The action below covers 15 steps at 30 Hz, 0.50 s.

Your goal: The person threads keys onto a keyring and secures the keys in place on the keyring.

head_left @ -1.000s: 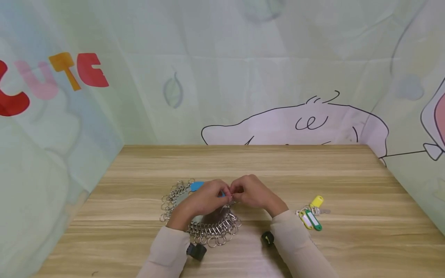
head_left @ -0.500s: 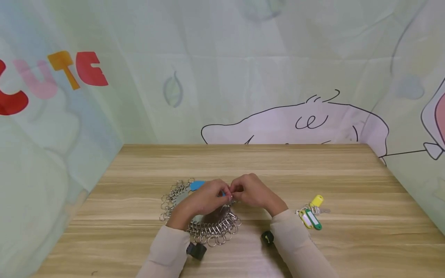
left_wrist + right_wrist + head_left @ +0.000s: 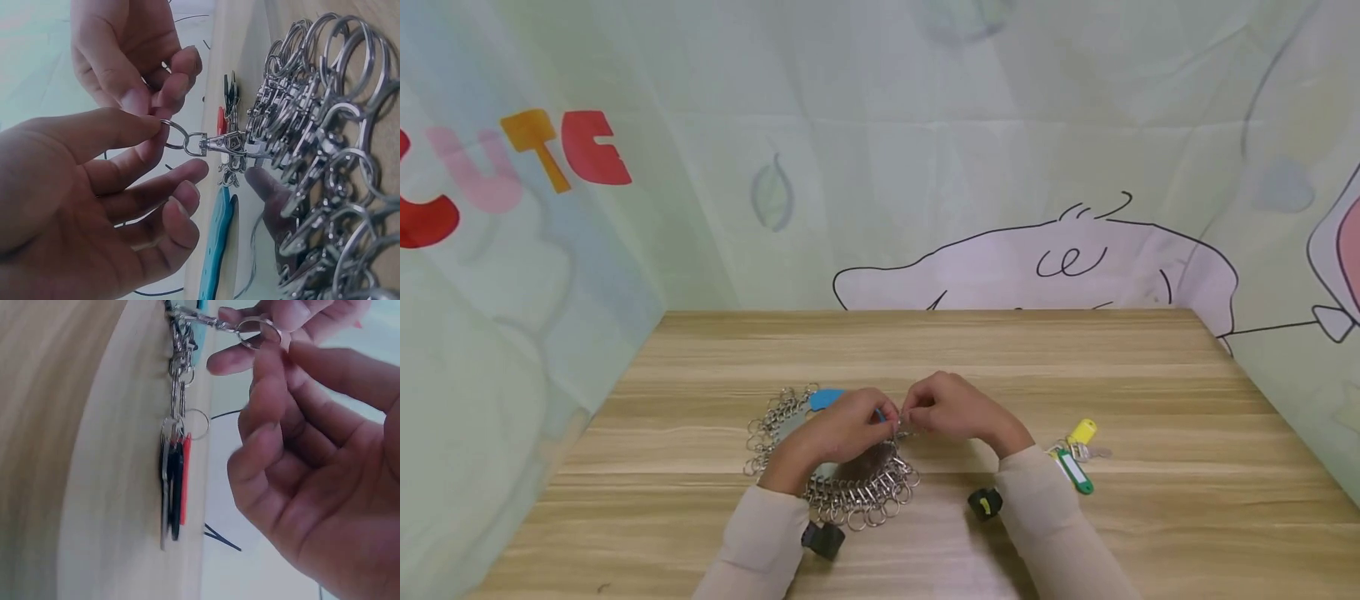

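Note:
A metal key ring (image 3: 175, 131) on a swivel clasp (image 3: 222, 143) stretches from a cluster of silver clasps and rings (image 3: 861, 500). My left hand (image 3: 853, 427) pinches that key ring between thumb and forefinger, its other fingers loosely bent. Close by on the right, my right hand (image 3: 951, 406) has curled fingers, with thumb and forefinger at the ring's edge in the right wrist view; I cannot tell whether they hold anything. The clasps surround a grey round plate (image 3: 790, 429) bearing a blue piece (image 3: 825, 400), partly covered by my left hand.
On the wooden table (image 3: 730, 350), a yellow key tag (image 3: 1082, 431) and green key tag (image 3: 1077, 472) lie with a key (image 3: 1099, 452), partly behind my right sleeve. Red (image 3: 186, 481) and black (image 3: 177, 494) flat pieces hang from rings. A printed cloth (image 3: 925, 167) stands behind.
My right hand and forearm have shifted slightly right, and its fingertips have drawn a little away from my left ones. The right sleeve now covers more of the key tags.

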Tool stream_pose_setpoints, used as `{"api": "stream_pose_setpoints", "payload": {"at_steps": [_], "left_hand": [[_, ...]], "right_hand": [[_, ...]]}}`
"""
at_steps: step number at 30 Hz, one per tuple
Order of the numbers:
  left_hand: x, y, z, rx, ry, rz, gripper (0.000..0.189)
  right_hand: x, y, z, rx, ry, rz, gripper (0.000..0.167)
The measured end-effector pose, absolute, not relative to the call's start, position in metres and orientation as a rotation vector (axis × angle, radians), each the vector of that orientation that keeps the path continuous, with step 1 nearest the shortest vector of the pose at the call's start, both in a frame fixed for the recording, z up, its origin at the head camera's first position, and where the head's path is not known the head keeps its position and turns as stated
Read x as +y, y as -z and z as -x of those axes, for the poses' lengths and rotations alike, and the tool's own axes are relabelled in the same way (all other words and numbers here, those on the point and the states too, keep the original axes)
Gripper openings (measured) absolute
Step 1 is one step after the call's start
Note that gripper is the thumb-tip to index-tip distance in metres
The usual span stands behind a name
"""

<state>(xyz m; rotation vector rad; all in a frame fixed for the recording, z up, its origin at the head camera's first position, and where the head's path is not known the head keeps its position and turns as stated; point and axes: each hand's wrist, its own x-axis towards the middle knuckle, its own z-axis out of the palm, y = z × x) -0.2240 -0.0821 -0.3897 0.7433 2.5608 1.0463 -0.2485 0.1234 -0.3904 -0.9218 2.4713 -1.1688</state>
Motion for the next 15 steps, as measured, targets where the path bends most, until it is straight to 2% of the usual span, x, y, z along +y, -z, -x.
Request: {"api": "stream_pose_setpoints", "payload": {"at_steps": [5,15], "left_hand": [[-0.0828,0.3917,0.2233,2.6,-1.031,-0.725,0.005],[-0.0799,0.3926,0.2233,2.622,-1.038,-0.719,0.006]], "right_hand": [[0.1217,0.3929,0.2477,2.351,1.243,0.818,0.013],[0.1168,0.396,0.2441,2.286,1.308,0.716,0.009]]}}
